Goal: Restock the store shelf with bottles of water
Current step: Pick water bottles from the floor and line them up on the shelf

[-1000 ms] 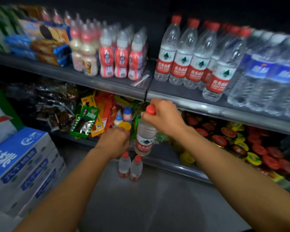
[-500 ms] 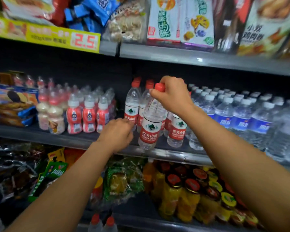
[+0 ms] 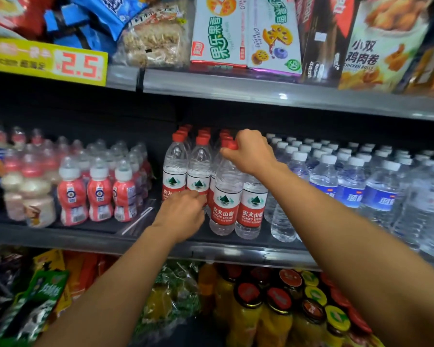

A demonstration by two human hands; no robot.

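A clear water bottle (image 3: 224, 196) with a red cap and a red label stands at the front of the middle shelf (image 3: 85, 240), among several matching red-capped bottles (image 3: 174, 169). My right hand (image 3: 251, 154) grips it from above by the cap and neck. My left hand (image 3: 183, 214) is lower and to the left, its fingers curled. Its knuckles lie against the labels of the neighbouring bottles. I see nothing held in it.
Blue-label water bottles (image 3: 348, 186) fill the shelf to the right, and small red-and-white drink bottles (image 3: 98, 191) fill the left. The upper shelf (image 3: 261, 93) with snack boxes hangs close above the caps. Jars with coloured lids (image 3: 273, 309) sit on the shelf below.
My right hand lifted the bottle from below shelf height and set it upright in the red-label row. My left hand rose along with it to the bottles' labels.
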